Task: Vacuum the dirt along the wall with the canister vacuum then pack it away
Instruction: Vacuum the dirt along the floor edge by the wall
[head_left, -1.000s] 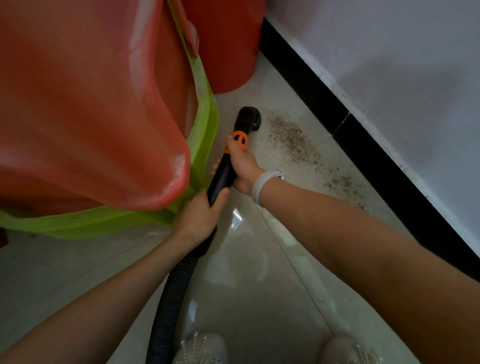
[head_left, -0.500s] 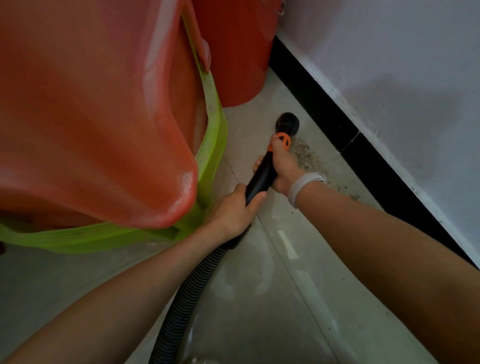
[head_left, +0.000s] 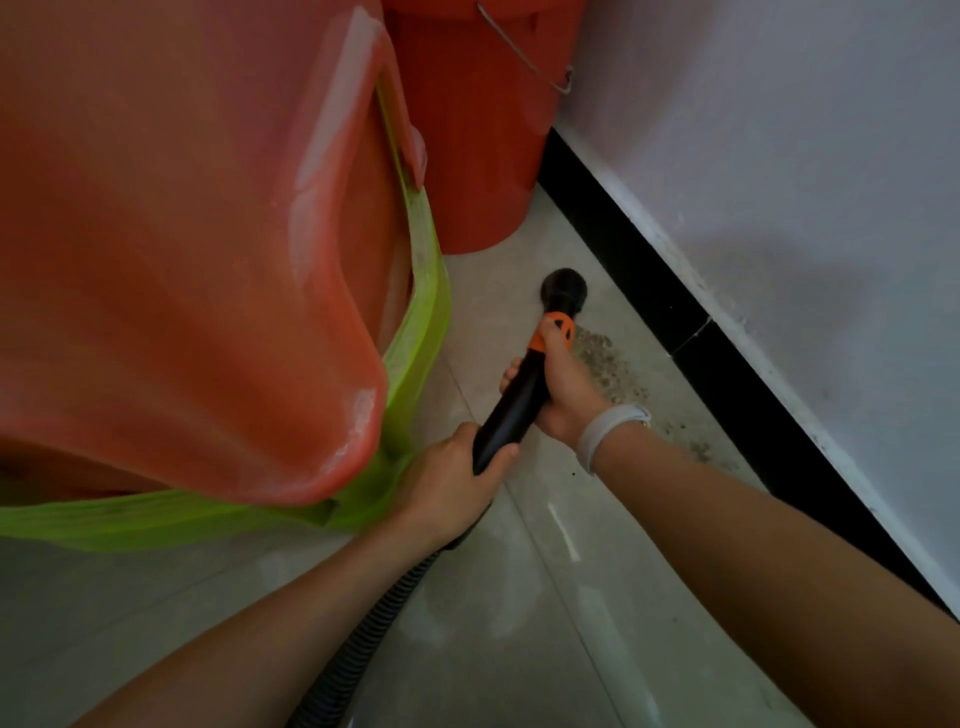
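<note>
Our fingers (head_left: 511, 374) of the right hand (head_left: 563, 400) curl round the smooth black vacuum wand (head_left: 514, 410) just below its orange collar (head_left: 555, 332), and our left hand (head_left: 447, 483) grips the wand's lower end, where the ribbed black hose (head_left: 363, 639) begins. The round nozzle (head_left: 564, 291) rests on the glossy pale floor tile (head_left: 519, 597), beside a gritty patch of dirt (head_left: 608, 364) lying along the black baseboard (head_left: 701, 332). A pale band (head_left: 605, 428) circles our right wrist. To our left, smooth orange plastic tubs (head_left: 182, 234) sit nested in a green one (head_left: 421, 332); an orange bucket (head_left: 467, 130) with a wire handle stands behind. We cannot see their contents.
</note>
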